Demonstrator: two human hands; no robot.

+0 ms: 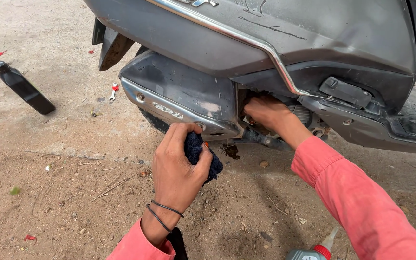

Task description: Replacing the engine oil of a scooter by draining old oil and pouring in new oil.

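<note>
Dark blue rag [203,155] clutched in left hand [178,166], right hand [267,113] inside scooter [314,38]

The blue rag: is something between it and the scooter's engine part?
Nothing visible blocks it. The left hand grips the dark blue rag right beside the silver-edged engine cover. The right hand is already reaching into the gap under the grey side panel.

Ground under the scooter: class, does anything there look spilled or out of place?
Yes. A dark wet patch stains the dirt below the engine, like spilled oil. A black bottle lies tipped over, and a small spanner lies loose nearby.
</note>
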